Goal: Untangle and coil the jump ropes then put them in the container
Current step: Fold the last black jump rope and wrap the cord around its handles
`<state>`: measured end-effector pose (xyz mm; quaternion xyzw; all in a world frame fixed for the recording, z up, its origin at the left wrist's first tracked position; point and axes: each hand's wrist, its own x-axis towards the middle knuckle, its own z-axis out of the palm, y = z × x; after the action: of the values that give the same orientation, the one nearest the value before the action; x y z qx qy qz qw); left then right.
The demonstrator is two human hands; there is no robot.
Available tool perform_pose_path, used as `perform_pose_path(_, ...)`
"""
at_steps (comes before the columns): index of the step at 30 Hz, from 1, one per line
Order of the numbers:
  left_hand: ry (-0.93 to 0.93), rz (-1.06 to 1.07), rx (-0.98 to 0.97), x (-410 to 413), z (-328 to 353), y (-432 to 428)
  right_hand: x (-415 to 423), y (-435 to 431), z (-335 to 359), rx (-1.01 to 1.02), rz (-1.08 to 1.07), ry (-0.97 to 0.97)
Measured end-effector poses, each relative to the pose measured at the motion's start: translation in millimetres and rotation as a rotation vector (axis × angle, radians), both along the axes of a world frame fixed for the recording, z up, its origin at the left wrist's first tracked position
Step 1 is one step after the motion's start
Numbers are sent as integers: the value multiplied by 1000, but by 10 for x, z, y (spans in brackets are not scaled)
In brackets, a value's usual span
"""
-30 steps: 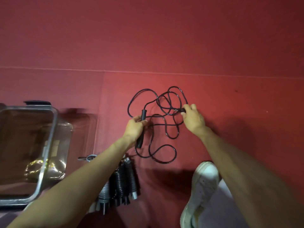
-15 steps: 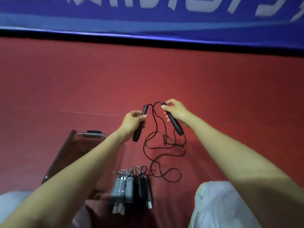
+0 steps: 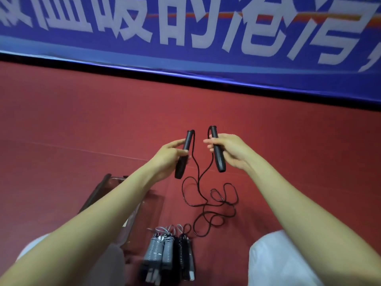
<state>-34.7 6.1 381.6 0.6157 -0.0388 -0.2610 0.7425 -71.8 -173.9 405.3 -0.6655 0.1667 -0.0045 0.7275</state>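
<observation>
A black jump rope hangs between my hands. My left hand point(image 3: 168, 156) grips one black handle point(image 3: 183, 153), held nearly upright. My right hand point(image 3: 228, 150) grips the other black handle point(image 3: 217, 153), a short gap away. The thin black cord point(image 3: 214, 203) drops from both handle tops and lies in loose loops on the red floor below. A clear plastic container point(image 3: 152, 205) sits low left, partly hidden behind my left forearm.
Several other jump rope handles, grey ones point(image 3: 157, 252) and black ones point(image 3: 184, 254), lie bundled on the floor near the container. My white-clad knees point(image 3: 274, 261) are at the bottom. A blue banner point(image 3: 185, 38) with white characters runs along the far wall.
Both hands have lifted the handles off the floor and turned them upright, side by side. The cord has drawn out of its tangle into looser loops. My head has tilted up, revealing the banner.
</observation>
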Motion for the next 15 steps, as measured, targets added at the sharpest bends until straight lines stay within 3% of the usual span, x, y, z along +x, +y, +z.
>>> perform_pose_path(5,85,55,-125,-6,-244,-57,-55,177,-220,224,12,6)
perform_pose_path(9,77,101,-222,7,-314,-139,47,306,-267,69,-29,-8)
perform_pose_path(15,-4,51,-187,21,-306,-205,142,315,-341,24,-117,-43)
